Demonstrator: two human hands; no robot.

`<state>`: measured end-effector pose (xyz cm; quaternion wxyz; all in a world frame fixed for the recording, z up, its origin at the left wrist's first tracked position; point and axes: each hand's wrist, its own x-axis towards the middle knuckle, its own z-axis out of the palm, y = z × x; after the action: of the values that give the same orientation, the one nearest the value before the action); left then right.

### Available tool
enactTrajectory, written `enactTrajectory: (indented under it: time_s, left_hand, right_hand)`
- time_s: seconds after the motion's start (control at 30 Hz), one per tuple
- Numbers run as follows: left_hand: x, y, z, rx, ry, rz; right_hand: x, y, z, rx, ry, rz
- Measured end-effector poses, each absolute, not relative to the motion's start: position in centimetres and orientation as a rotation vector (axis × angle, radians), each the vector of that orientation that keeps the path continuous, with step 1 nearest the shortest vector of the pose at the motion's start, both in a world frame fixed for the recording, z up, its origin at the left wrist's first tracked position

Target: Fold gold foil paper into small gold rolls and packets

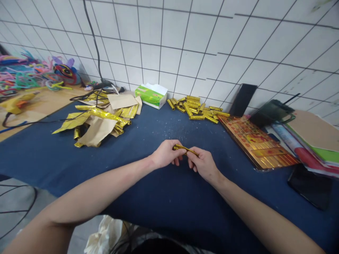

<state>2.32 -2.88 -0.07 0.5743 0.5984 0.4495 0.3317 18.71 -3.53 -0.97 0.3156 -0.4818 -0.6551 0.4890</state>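
Above the middle of the dark blue cloth (148, 132), both hands hold one thin gold roll (185, 148). My left hand (167, 153) pinches its left end between thumb and fingers. The right end is gripped by my right hand (203, 163), with the fingers curled under it. Several short gold tubes (194, 106) lie in a loose pile by the wall, beyond my hands. To the left is a heap of gold foil and brown paper pieces (99, 130).
A green tissue pack (151, 96) stands near the tiled wall. On the right are a flat orange-gold pack (261, 144), a dark mug (272, 113), an upright black phone (243, 100), papers and another black device (309, 185). A yellow glue gun (17, 103) and coloured pipe cleaners lie far left.
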Motion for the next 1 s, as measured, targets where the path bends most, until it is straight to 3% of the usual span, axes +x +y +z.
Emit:
enactTrajectory:
  time_s: [1.0]
  left_hand:
    - [1.93, -2.46, 0.08, 1.205, 0.973, 0.827]
  right_hand:
    - [18.82, -3.22, -1.12, -1.21, -1.636, 1.333]
